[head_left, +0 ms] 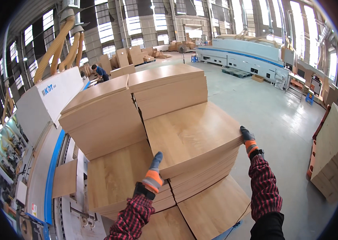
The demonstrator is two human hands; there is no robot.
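Machine [45, 100] hard at left. My left hand [153, 173] clamped on near-left edge of top board [193, 134], atop stack [201, 176]; my right hand [249, 141] clamped on right edge. Open floor [273, 112] further right.

Bright, even daylight floods in from tall grid-paned factory windows [105, 28] across the back and right walls; several panes are blown out white. Pale grey concrete floor [273, 108] carries a soft sheen, no harsh glare. Shadows are faint, only thin dark gaps between stacked tan wood-grain panels [193, 132]. Centre is sharp. Heavy fisheye bending toward the rim, black vignette at the corners, slight softness at the edges.
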